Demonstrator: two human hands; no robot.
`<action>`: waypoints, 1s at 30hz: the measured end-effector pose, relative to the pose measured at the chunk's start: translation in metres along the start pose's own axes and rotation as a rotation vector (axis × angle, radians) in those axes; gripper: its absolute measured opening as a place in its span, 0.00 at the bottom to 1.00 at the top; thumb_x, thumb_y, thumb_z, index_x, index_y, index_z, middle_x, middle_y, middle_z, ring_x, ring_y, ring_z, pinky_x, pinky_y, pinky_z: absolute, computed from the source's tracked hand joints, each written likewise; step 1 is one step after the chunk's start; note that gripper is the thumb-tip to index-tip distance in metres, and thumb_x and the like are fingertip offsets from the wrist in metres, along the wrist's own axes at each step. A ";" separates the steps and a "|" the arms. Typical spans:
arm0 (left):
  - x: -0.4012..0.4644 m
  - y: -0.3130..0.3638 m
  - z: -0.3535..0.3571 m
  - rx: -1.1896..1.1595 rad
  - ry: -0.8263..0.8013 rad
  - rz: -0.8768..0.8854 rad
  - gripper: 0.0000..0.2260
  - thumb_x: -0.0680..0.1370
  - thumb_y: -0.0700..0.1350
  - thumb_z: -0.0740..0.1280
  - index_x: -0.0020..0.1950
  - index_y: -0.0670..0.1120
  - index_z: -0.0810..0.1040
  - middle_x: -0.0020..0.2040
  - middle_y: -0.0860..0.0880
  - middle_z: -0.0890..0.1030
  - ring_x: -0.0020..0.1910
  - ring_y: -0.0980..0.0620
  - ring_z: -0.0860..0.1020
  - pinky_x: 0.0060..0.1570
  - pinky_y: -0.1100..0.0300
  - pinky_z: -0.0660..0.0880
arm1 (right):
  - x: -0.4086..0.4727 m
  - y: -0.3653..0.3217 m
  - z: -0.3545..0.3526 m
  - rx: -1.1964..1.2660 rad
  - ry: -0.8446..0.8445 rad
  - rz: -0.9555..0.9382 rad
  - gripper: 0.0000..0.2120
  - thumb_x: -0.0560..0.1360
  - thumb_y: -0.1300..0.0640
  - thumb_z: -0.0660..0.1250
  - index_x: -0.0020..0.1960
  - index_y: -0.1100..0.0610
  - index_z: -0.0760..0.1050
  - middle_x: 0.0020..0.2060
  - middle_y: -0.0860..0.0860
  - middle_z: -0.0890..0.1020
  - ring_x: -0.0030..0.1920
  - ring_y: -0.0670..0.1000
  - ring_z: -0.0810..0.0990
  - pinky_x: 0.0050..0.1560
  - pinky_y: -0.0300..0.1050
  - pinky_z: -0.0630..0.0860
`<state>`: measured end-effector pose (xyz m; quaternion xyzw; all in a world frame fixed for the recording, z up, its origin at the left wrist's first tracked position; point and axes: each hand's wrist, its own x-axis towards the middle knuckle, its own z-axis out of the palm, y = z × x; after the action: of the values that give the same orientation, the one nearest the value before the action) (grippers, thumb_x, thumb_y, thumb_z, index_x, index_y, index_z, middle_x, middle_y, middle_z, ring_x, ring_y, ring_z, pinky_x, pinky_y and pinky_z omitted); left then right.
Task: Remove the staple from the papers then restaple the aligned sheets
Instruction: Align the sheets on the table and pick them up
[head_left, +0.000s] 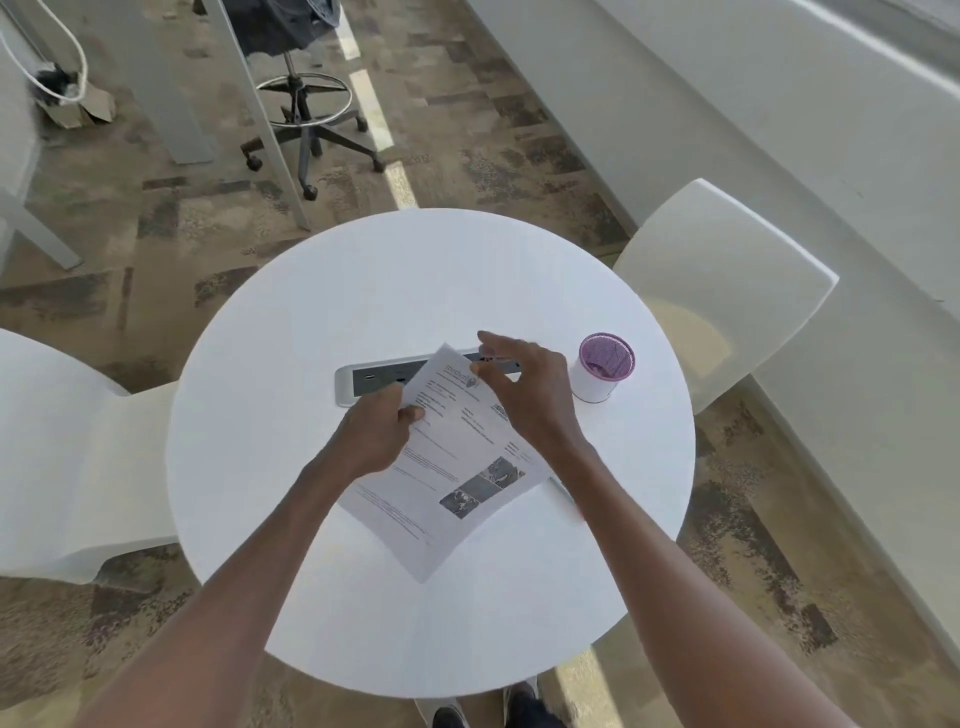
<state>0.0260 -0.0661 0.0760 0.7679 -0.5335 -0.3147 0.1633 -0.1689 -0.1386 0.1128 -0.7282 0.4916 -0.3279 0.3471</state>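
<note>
Nearest the viewer, two dark shoes (519, 709) show below the rim of the round white surface (291, 322). On it lie the papers (457, 462), turned like a diamond: the long axis runs from the near corner by the viewer's middle up to the far corner at the top, where the letterhead sits. The left hand (376, 434) pinches the left edge of the sheets, thumb on top, fingers curled beneath. The right hand (524, 389) hovers at the top corner, thumb and forefinger drawn close together there; whether that grip nips the paper or a staple cannot be told. The far corner overlaps a grey power strip (371, 379) set into the surface. Right of the hands stands a white cup with a purple mesh lining (605, 366). White chairs (727, 280) flank both sides; beyond, a rolling stool (306, 124) stands on patterned carpet.
</note>
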 end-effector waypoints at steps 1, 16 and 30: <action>0.001 0.002 0.000 0.007 -0.018 0.005 0.08 0.84 0.48 0.60 0.52 0.44 0.73 0.49 0.46 0.80 0.42 0.49 0.77 0.39 0.52 0.74 | 0.001 0.003 0.002 0.034 -0.014 0.022 0.16 0.75 0.56 0.74 0.62 0.55 0.82 0.54 0.50 0.87 0.53 0.45 0.84 0.52 0.33 0.75; 0.017 0.027 0.025 -0.448 0.176 0.076 0.07 0.80 0.45 0.69 0.55 0.48 0.85 0.47 0.52 0.86 0.47 0.53 0.84 0.50 0.58 0.78 | -0.006 0.045 0.028 0.566 0.008 0.472 0.08 0.73 0.64 0.74 0.52 0.59 0.86 0.43 0.55 0.88 0.41 0.49 0.84 0.51 0.48 0.81; 0.038 0.026 0.050 -0.451 0.419 0.020 0.07 0.77 0.43 0.73 0.52 0.44 0.87 0.46 0.51 0.86 0.40 0.65 0.80 0.42 0.76 0.73 | -0.014 0.134 -0.013 -0.010 0.003 0.512 0.11 0.73 0.61 0.74 0.54 0.61 0.84 0.45 0.53 0.86 0.44 0.46 0.83 0.55 0.44 0.78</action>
<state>-0.0162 -0.1070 0.0419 0.7552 -0.4126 -0.2580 0.4392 -0.2491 -0.1648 0.0075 -0.5812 0.6621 -0.2281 0.4145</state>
